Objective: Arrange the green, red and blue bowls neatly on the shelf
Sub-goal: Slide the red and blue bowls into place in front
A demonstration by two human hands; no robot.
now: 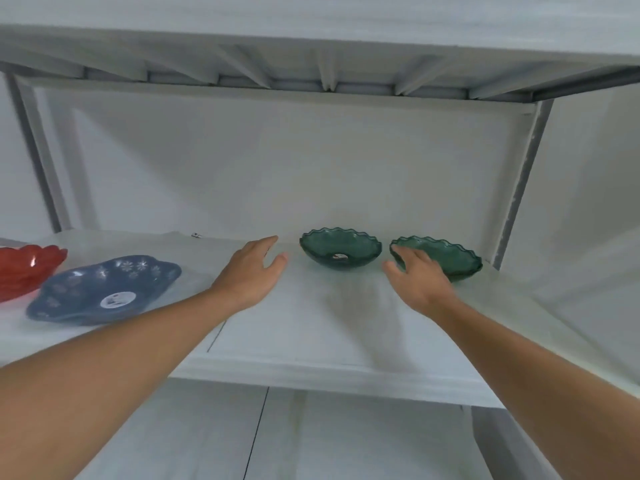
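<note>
Two green scalloped bowls stand at the back right of the white shelf (311, 341): one green bowl (341, 247) in the middle, a second green bowl (450, 259) to its right. My left hand (251, 271) hovers open just left of the middle bowl, not touching it. My right hand (419, 280) is open, its fingers in front of the second bowl's left rim; whether they touch it I cannot tell. A blue bowl (104, 289) with white flower marks and a round sticker lies at the left. A red bowl (24, 268) sits behind it, cut off by the frame edge.
The shelf is covered with white cloth or paper. An upper shelf board (311, 46) hangs overhead. Grey metal posts (523, 181) stand at the back corners. A lower shelf level (311, 438) shows beneath the front edge.
</note>
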